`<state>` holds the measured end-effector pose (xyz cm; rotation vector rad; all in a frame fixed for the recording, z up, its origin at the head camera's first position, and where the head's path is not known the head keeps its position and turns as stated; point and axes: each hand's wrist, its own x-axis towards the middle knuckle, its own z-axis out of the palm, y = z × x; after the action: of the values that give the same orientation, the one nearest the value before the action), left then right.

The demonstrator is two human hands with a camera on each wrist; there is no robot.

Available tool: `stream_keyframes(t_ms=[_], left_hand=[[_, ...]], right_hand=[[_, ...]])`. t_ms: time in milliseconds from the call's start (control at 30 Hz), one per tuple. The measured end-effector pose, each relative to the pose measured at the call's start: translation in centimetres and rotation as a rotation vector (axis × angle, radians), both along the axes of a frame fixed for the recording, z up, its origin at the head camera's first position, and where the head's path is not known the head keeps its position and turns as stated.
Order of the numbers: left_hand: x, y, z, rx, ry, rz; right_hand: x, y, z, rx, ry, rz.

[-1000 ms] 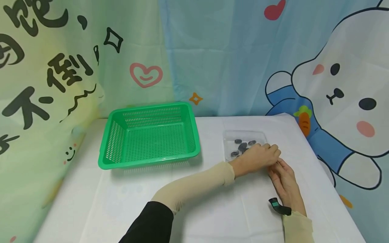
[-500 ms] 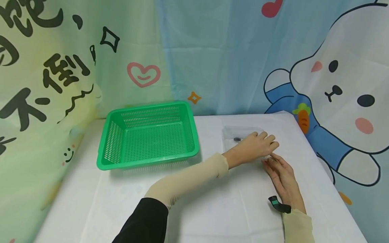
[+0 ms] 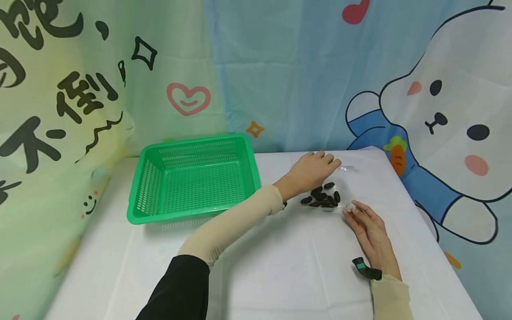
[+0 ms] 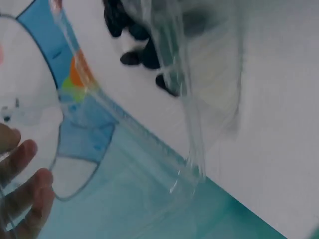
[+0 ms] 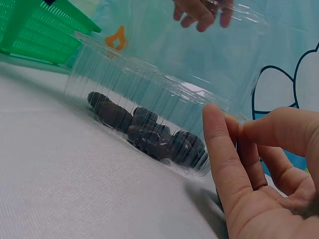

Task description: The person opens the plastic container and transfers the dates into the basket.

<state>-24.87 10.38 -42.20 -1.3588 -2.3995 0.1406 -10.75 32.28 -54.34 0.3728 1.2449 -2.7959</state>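
A clear plastic box (image 5: 82, 62) with a hinged lid (image 3: 347, 168) stands on the white cloth, its lid swung up and back. Several dark brown, oval, wrinkled pieces (image 3: 318, 195) lie inside it. My left hand (image 3: 314, 171) holds the raised lid by its free edge; in the left wrist view, curled fingers (image 4: 30, 191) show at the left. At the box's right front corner, my right hand (image 3: 373, 238) pinches the rim between thumb and fingers, plain in the right wrist view (image 5: 264, 164).
A green plastic basket (image 3: 138, 213) with perforated sides stands to the left of the box, with nothing in it. My left forearm passes by its front right corner. The white tablecloth (image 3: 280, 284) ends at a printed curtain (image 3: 272, 80) behind.
The lid has gone from closed to raised. My left hand has moved up and to the left with the lid's edge, away from my right hand, which stays at the corner.
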Motion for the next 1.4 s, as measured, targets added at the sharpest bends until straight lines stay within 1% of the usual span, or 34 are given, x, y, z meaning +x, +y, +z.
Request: stream_keyframes(t_ms=[67, 133, 200, 300, 367, 500, 600, 733, 833, 933, 1067, 1133, 1233, 1400], left_hand=[[-0.7, -0.5, 0.4, 0.038, -0.044, 0.021], [-1.4, -1.0, 1.0, 0.081, -0.098, 0.028], [-2.1, -1.5, 1.5, 0.11, -0.16, 0.034], [-3.3, -2.0, 1.9, 0.15, -0.271, 0.056], [-4.1, -2.3, 1.9, 0.185, -0.351, 0.084], [-5.8, -2.8, 1.4, 0.294, -0.504, 0.152], [-6.6, -3.0, 1.1, 0.362, -0.574, 0.187], [-7.3, -3.0, 1.0, 0.448, -0.654, 0.206], [-7.6, -3.0, 0.9, 0.535, -0.723, 0.227], [-7.9, -3.0, 0.7, 0.648, -0.773, 0.249], [-8.5, -2.8, 0.2, 0.826, -0.833, 0.276], [-8.6, -2.8, 0.0, 0.895, -0.86, 0.3], [-8.8, -2.7, -0.3, 1.004, -0.927, 0.346], [-9.0, -2.5, -1.2, 1.188, -1.091, 0.432]], right_hand=[[-0.1, -0.1, 0.0, 0.007, -0.006, 0.002], [-0.1, -0.1, -0.1, 0.008, -0.005, 0.006], [-0.1, -0.2, -0.1, 0.018, 0.003, 0.007], [-0.1, -0.2, -0.1, 0.027, 0.017, 0.008], [-0.1, -0.2, -0.1, 0.032, 0.022, 0.005], [-0.2, -0.2, -0.1, 0.035, 0.02, 0.003], [-0.2, -0.2, -0.1, 0.033, 0.015, 0.0], [-0.3, -0.1, -0.1, 0.017, 0.02, 0.001], [-0.3, -0.2, -0.1, 0.016, 0.025, 0.004], [-0.3, -0.2, -0.1, 0.015, 0.02, 0.002], [-0.3, -0.3, -0.3, 0.009, 0.009, -0.005], [-0.4, -0.3, -0.4, 0.013, 0.016, -0.008], [-0.6, -0.2, -0.5, 0.007, 0.04, -0.009], [-0.8, -0.1, -0.6, -0.001, 0.062, -0.012]])
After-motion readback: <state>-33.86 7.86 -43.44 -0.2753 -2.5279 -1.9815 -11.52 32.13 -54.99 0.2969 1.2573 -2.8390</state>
